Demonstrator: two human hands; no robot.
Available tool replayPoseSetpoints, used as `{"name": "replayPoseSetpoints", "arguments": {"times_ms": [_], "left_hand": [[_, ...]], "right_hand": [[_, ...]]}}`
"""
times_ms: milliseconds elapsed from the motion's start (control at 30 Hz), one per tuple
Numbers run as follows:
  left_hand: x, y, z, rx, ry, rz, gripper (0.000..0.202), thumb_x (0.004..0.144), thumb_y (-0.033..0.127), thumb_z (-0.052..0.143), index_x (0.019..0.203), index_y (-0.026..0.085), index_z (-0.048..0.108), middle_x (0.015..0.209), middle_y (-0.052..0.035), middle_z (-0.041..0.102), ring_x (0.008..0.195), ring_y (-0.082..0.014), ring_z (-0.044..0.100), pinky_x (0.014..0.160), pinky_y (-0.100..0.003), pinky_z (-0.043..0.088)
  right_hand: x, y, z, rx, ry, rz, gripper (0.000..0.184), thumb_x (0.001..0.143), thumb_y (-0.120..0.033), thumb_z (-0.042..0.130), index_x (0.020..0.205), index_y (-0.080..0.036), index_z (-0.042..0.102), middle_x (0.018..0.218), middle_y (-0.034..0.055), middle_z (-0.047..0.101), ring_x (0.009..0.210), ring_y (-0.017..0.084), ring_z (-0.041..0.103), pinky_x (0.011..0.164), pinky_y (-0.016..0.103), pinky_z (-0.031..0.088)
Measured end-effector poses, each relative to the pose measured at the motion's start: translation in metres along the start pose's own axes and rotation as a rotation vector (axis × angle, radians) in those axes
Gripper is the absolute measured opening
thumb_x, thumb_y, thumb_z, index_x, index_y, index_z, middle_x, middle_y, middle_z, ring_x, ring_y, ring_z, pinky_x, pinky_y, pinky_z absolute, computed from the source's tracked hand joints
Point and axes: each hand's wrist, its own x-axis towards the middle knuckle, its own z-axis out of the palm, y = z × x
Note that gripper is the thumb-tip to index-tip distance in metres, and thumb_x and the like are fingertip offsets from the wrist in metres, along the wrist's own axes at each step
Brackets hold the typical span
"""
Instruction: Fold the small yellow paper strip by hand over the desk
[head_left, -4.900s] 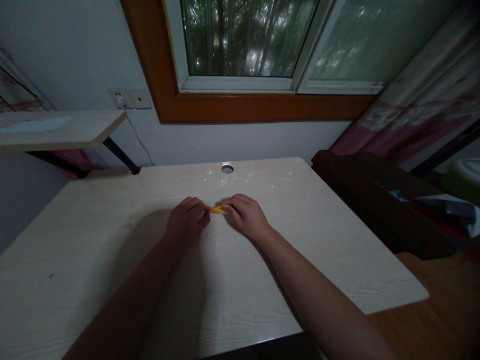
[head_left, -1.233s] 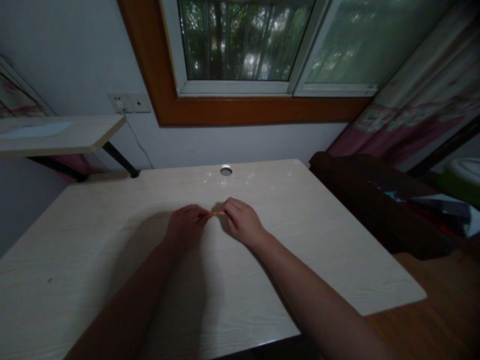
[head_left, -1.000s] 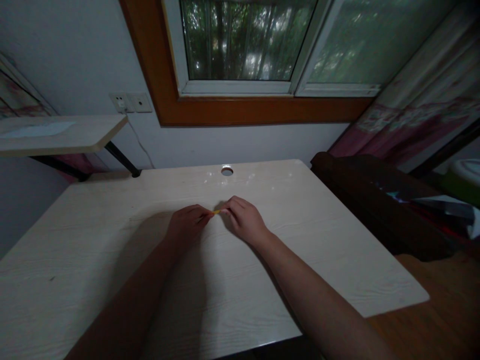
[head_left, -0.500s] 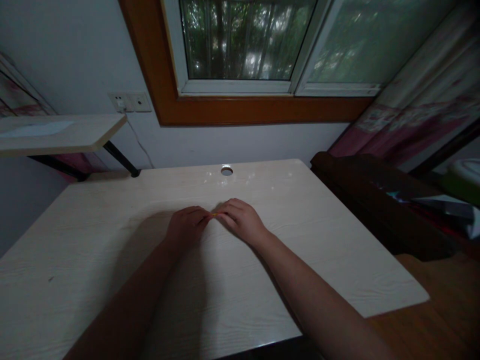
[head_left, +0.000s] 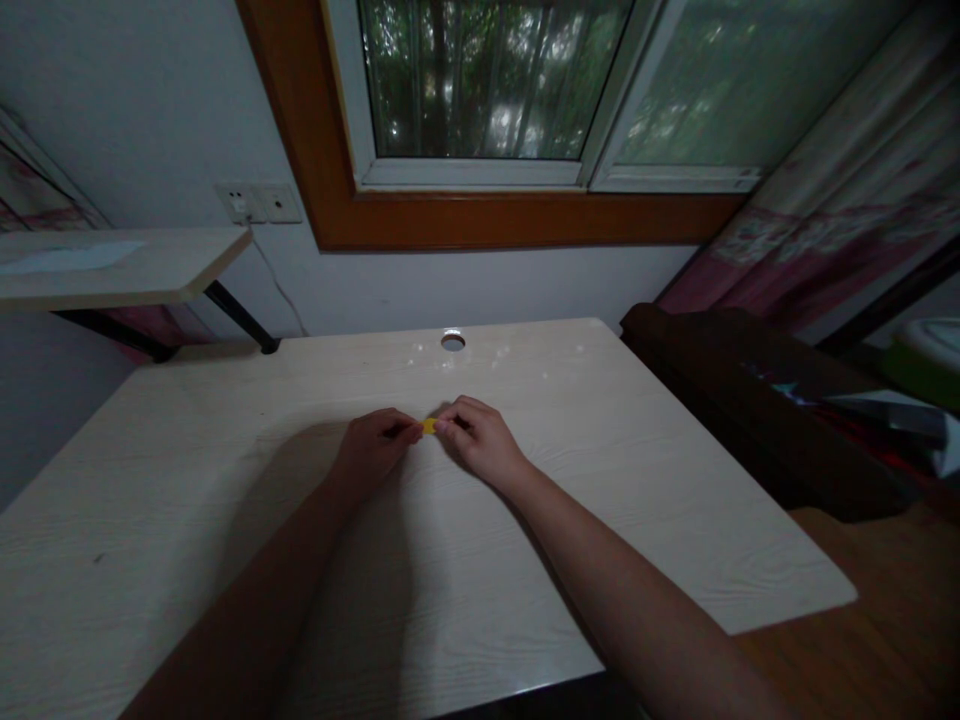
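Between my two hands is a small flat yellow piece (head_left: 429,426), too small for me to tell its kind. My left hand (head_left: 375,442) pinches its left end between thumb and fingertips. On the other side, the thumb and fingers of my right hand (head_left: 478,432) are closed on its right end. Both hands are over the middle of the pale wood-grain desk (head_left: 495,590). My fingers hide the ends of the piece.
Toward the desk's back edge is a round cable hole (head_left: 453,343). A raised shelf (head_left: 172,270) on black legs (head_left: 244,318) stands at the back left. Right of the desk is dark wooden furniture (head_left: 750,420) with items on it. A window (head_left: 495,90) is behind.
The yellow piece has turned from nearly edge-on to showing its flat face. My fingers have tilted with it, while both hands stay in nearly the same spot.
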Motion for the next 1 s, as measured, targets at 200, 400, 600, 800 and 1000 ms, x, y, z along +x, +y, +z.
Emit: {"name": "replayPoseSetpoints", "arguments": {"times_ms": [200,400,600,800,1000], "left_hand": [[0.001,0.000,-0.002,-0.085,0.035,-0.035,0.021,0.085,0.037,0.061,0.079,0.020,0.071,0.075,-0.0005,0.071,0.068,-0.0145,0.063,0.065,-0.024,0.045],[0.000,0.004,-0.003,-0.043,0.073,0.001,0.016,0.084,0.033,0.062,0.080,0.020,0.072,0.077,-0.0016,0.072,0.070,-0.0152,0.064,0.066,-0.025,0.047],[0.000,0.000,0.000,-0.010,0.114,0.068,0.013,0.085,0.028,0.061,0.081,0.021,0.071,0.078,-0.0010,0.072,0.071,-0.0145,0.064,0.066,-0.024,0.046],[0.002,-0.003,-0.004,0.048,0.164,0.108,0.016,0.089,0.029,0.057,0.085,0.022,0.071,0.085,-0.0012,0.072,0.079,-0.0150,0.064,0.074,-0.026,0.047],[0.003,0.000,-0.008,0.029,0.187,0.009,0.027,0.091,0.040,0.053,0.085,0.020,0.070,0.082,-0.0027,0.071,0.075,-0.0159,0.065,0.070,-0.025,0.048]], "right_hand": [[0.001,0.004,0.001,0.037,0.037,0.053,0.010,0.089,-0.022,0.060,0.083,-0.018,0.067,0.079,0.0019,0.063,0.075,0.014,0.057,0.069,0.024,0.041],[0.001,0.002,0.001,-0.010,0.039,0.052,0.009,0.089,-0.020,0.060,0.082,-0.018,0.064,0.080,0.0020,0.062,0.078,0.015,0.057,0.071,0.025,0.041],[0.001,0.000,0.001,-0.049,0.054,0.030,0.009,0.089,-0.020,0.060,0.081,-0.018,0.063,0.079,0.0020,0.061,0.078,0.015,0.056,0.071,0.026,0.041],[0.002,0.002,-0.004,-0.047,0.072,-0.009,0.010,0.091,-0.020,0.059,0.087,-0.018,0.067,0.081,0.0026,0.062,0.079,0.014,0.058,0.072,0.026,0.043],[0.003,0.003,-0.011,-0.055,0.192,-0.007,0.014,0.092,-0.023,0.059,0.095,-0.021,0.073,0.086,0.0051,0.067,0.083,0.017,0.061,0.075,0.029,0.047]]}}
